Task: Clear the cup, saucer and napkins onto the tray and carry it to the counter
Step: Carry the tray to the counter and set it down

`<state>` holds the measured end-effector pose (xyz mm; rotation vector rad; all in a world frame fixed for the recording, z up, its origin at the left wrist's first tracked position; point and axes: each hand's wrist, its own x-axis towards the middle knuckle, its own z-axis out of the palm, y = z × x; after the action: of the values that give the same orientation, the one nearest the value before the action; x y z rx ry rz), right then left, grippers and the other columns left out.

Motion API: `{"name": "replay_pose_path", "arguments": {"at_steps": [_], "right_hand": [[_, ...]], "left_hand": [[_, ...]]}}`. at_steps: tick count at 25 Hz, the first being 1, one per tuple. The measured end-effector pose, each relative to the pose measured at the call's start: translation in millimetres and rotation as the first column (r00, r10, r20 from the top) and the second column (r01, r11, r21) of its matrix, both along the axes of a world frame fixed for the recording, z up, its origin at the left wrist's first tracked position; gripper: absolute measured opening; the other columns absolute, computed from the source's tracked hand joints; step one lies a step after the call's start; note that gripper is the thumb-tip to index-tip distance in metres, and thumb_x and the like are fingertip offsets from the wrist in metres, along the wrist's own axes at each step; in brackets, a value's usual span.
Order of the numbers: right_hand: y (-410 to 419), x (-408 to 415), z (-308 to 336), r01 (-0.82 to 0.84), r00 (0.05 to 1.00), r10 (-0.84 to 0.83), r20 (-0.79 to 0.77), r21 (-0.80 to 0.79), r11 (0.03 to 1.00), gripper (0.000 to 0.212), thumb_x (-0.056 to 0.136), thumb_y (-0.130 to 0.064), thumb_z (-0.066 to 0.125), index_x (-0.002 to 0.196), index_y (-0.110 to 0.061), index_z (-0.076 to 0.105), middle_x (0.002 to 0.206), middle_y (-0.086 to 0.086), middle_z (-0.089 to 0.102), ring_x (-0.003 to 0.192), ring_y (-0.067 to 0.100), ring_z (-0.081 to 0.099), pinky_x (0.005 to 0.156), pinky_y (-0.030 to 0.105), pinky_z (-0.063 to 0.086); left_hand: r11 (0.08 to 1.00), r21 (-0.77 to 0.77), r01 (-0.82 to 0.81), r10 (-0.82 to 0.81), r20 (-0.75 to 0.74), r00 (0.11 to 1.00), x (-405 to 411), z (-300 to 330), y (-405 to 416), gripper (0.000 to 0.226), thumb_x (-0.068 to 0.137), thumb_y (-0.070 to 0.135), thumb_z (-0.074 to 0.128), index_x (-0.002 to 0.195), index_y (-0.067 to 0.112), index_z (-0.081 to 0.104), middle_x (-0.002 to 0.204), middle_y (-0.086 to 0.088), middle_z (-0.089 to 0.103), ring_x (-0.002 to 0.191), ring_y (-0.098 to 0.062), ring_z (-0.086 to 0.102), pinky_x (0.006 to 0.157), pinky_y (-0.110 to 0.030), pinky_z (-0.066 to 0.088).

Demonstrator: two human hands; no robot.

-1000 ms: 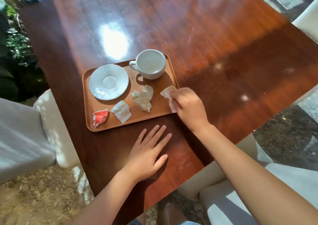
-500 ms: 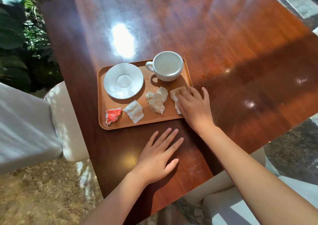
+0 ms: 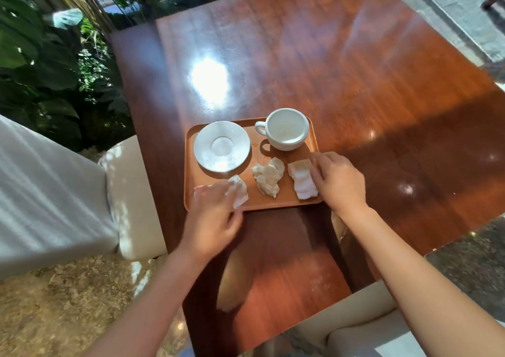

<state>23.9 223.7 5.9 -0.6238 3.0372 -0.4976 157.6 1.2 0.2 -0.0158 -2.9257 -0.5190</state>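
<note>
With the cup (image 3: 285,129), saucer (image 3: 222,146) and napkins (image 3: 268,177) lying on the tray (image 3: 284,202) at frame centre, we are reaching our left hand (image 3: 214,216) and right hand (image 3: 338,183), both loosely open, for its edges; carrying remains.

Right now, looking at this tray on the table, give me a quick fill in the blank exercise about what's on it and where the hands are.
1. The cup stands on the tray beside the saucer, not on the ____.
2. The cup's handle points toward the ____.
3. The crumpled napkin lies between the two ____.
4. The right hand rests at the tray's ____ edge.

Missing words: saucer; saucer; hands; right
</note>
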Motion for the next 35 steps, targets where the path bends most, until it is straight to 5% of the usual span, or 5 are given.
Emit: {"name": "replay_pose_path", "arguments": {"at_steps": [6,16,21,27,35], "right_hand": [[-8.3,-39.3,-3.0,0.150,0.964,-0.187,0.187,0.196,0.969,0.026,0.090,-0.027,0.046,0.110,-0.013,0.056,0.113,0.013,0.058,0.104,0.033,0.053,0.073,0.040,0.048],[-15.9,-49.7,-11.2,0.114,0.961,-0.180,0.211,0.292,0.950,0.019,0.090,-0.023,0.050,0.101,-0.009,0.057,0.108,0.013,0.057,0.100,0.033,0.055,0.073,0.040,0.049],[-19.9,-50.1,-20.0,0.180,0.939,-0.232,0.253,0.214,0.960,0.012,0.089,-0.011,0.050,0.078,-0.009,0.051,0.091,0.015,0.064,0.081,0.033,0.059,0.060,0.033,0.041],[-14.2,-62.7,-22.0,0.266,0.838,-0.259,0.480,0.055,0.963,0.003,0.083,-0.008,0.053,0.085,-0.010,0.053,0.085,0.009,0.063,0.084,0.032,0.059,0.068,0.035,0.043],[-18.7,-66.8,5.8,0.262,0.835,-0.206,0.510,-0.039,0.964,0.023,0.081,-0.008,0.057,0.104,-0.009,0.059,0.086,0.003,0.059,0.083,0.024,0.056,0.075,0.033,0.047]], "left_hand": [[0.942,-0.216,-0.258,0.275,0.052,0.960,-35.6,0.1,-86.2,0.033,0.080,0.018,0.058,0.109,0.004,0.063,0.105,-0.015,0.067,0.100,-0.033,0.060,0.084,-0.047,0.044],[0.905,-0.288,-0.312,0.386,0.253,0.887,-61.5,-31.3,-99.3,0.038,0.084,0.020,0.058,0.117,0.002,0.053,0.106,-0.019,0.061,0.097,-0.034,0.057,0.078,-0.045,0.048],[0.876,-0.073,-0.476,0.472,0.324,0.820,-68.3,-34.1,-100.6,0.018,0.088,0.018,0.055,0.101,0.005,0.058,0.098,-0.014,0.062,0.088,-0.031,0.059,0.063,-0.039,0.046],[0.808,0.181,-0.561,0.402,0.527,0.749,-73.8,-37.6,-119.4,0.011,0.083,0.010,0.063,0.091,0.012,0.055,0.087,-0.006,0.061,0.080,-0.022,0.057,0.066,-0.031,0.043],[0.712,0.358,-0.604,0.415,0.479,0.773,-42.9,-5.5,-131.5,0.017,0.080,0.002,0.064,0.092,0.012,0.058,0.083,-0.004,0.061,0.075,-0.022,0.059,0.063,-0.031,0.050]]}}
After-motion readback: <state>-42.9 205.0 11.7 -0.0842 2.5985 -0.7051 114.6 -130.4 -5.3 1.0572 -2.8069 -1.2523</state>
